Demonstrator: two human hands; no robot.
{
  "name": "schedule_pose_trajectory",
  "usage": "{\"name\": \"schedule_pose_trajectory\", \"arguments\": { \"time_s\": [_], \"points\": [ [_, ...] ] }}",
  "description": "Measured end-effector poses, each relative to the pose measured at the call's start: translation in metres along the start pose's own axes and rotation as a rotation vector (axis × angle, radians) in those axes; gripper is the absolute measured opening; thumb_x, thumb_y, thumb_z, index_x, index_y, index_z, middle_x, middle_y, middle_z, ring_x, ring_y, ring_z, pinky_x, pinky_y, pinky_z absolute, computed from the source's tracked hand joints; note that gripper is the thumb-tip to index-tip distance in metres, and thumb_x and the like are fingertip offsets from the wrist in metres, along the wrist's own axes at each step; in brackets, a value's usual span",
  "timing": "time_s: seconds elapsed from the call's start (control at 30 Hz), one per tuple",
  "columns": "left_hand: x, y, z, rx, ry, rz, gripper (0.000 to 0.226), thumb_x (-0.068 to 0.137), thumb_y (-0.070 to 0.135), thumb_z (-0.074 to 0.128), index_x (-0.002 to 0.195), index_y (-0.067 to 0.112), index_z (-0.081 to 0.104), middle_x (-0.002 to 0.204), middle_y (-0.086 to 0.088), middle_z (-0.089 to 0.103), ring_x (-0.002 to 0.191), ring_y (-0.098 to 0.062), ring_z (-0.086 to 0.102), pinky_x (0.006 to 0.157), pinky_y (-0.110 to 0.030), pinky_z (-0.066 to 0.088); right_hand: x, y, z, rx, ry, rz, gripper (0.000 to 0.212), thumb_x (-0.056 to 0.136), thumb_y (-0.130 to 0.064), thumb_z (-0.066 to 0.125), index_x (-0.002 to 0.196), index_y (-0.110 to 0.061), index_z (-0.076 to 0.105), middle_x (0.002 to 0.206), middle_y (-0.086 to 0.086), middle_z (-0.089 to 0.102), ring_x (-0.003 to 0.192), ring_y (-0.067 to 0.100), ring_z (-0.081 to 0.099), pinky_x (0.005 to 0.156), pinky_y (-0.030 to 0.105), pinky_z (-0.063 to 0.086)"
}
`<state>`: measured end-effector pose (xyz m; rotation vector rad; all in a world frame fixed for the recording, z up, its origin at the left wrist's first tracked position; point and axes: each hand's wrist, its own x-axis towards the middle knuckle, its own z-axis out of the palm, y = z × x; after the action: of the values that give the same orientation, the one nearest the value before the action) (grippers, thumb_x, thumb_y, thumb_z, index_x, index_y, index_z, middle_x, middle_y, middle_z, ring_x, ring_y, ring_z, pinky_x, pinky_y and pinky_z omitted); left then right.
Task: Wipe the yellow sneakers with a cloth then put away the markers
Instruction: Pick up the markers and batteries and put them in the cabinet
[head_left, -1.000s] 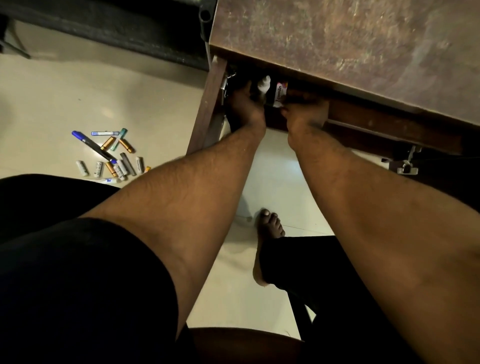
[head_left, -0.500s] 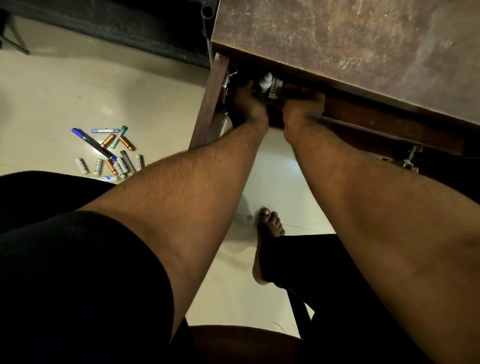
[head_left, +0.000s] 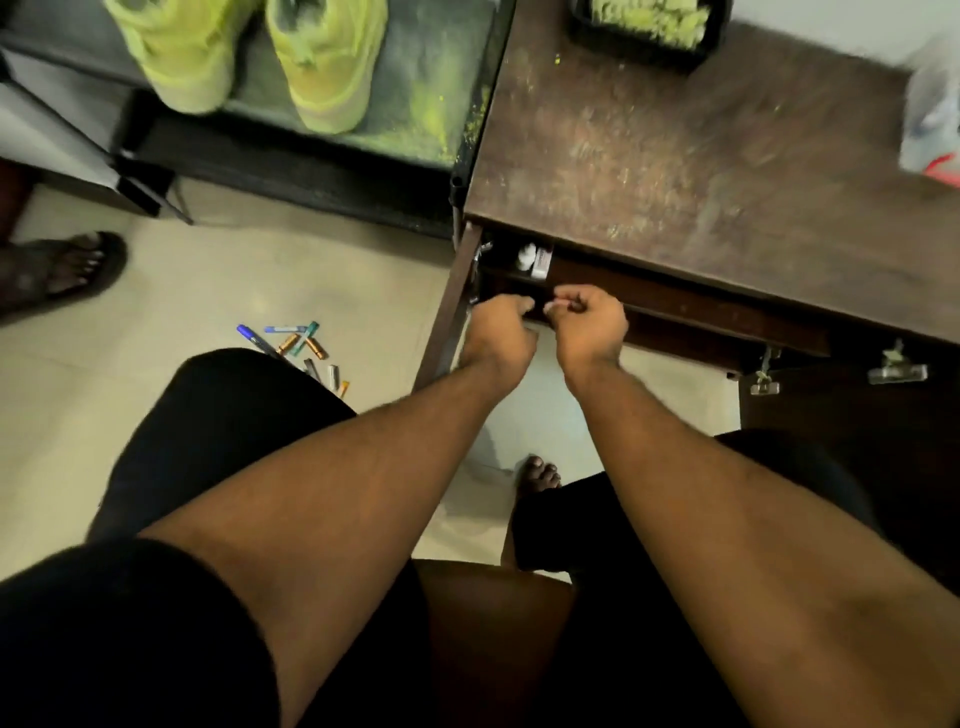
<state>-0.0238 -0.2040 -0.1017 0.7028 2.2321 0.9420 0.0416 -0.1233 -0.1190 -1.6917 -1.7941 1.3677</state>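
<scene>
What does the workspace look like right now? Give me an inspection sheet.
Surface: scuffed brown wooden table top, flecked with yellow dust; pale tiled floor below.
Job's things: pair of yellow sneakers on a dark shelf; scattered coloured markers on the floor, not yet put away; cloth not seen.
Clutter: black tray of yellow material and crumpled plastic bag on the table; small white bottle in the open compartment under it.
Grippers: left hand and right hand curled at the compartment's front edge; whether they hold anything cannot be told.
Cables: nothing seen.
Surroundings: sandalled foot of another person, far left.
</scene>
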Motion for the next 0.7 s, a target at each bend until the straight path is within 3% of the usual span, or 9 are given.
{"name": "schedule_pose_trajectory", "arguments": {
  "time_s": [0.07,0.17,0.27,0.43,0.57,0.7],
  "points": [
    [-0.017,0.022,-0.038,-0.007,0.046,0.082,0.018,0.084,0.011,0.062,0.098,0.011,0.073,0.094,-0.007,0.072,0.091,-0.023,0.066,0.085,-0.035,0.052,-0.028,-0.032,-0.012,0.024,-0.003,-0.114,0.017,0.082,-0.003,0.067,0.097,-0.008,0.072,0.088,0.003,0.07,0.078,0.009,0.062,0.084,0.027,0.055],
    [-0.032,0.047,-0.113,-0.001,0.186,0.209,0.017,0.083,0.019,0.067,0.097,0.016,0.076,0.094,-0.002,0.074,0.09,-0.015,0.068,0.087,-0.028,0.052,-0.069,-0.078,-0.023,0.005,-0.055,-0.267,0.012,0.084,-0.004,0.067,0.095,-0.008,0.071,0.083,0.0,0.067,0.071,0.002,0.057,0.064,0.001,0.043],
    [-0.04,0.048,-0.208,-0.06,0.369,0.275,0.016,0.079,0.017,0.072,0.094,0.011,0.077,0.092,-0.004,0.075,0.09,-0.015,0.068,0.088,-0.027,0.051,-0.105,-0.121,-0.013,-0.001,-0.176,-0.369,0.012,0.086,-0.004,0.065,0.091,-0.013,0.069,0.077,-0.003,0.066,0.067,0.003,0.057,0.059,0.004,0.043],
    [-0.058,-0.023,-0.34,-0.1,0.636,0.16,0.014,0.077,0.013,0.072,0.09,0.007,0.077,0.084,-0.002,0.073,0.084,-0.013,0.067,0.078,-0.021,0.047,-0.149,-0.174,0.051,-0.141,-0.324,-0.568,0.01,0.083,-0.01,0.07,0.087,-0.019,0.07,0.077,-0.005,0.067,0.071,0.007,0.06,0.071,0.023,0.051],
    [-0.052,-0.128,-0.345,-0.176,0.684,-0.092,0.009,0.078,0.011,0.073,0.085,0.005,0.075,0.078,-0.005,0.07,0.073,-0.013,0.063,0.073,-0.023,0.048,-0.147,-0.173,0.131,-0.394,-0.474,-0.63,0.011,0.084,-0.011,0.069,0.094,-0.013,0.072,0.088,-0.001,0.069,0.08,0.009,0.062,0.077,0.023,0.05],
    [-0.046,-0.237,-0.274,-0.229,0.549,-0.371,0.007,0.076,0.008,0.074,0.081,0.004,0.076,0.079,-0.009,0.073,0.078,-0.022,0.067,0.074,-0.023,0.047,-0.118,-0.13,0.206,-0.612,-0.641,-0.626,0.014,0.085,-0.01,0.069,0.098,-0.011,0.072,0.096,0.002,0.07,0.087,0.013,0.063,0.08,0.024,0.05]
  ]
}}
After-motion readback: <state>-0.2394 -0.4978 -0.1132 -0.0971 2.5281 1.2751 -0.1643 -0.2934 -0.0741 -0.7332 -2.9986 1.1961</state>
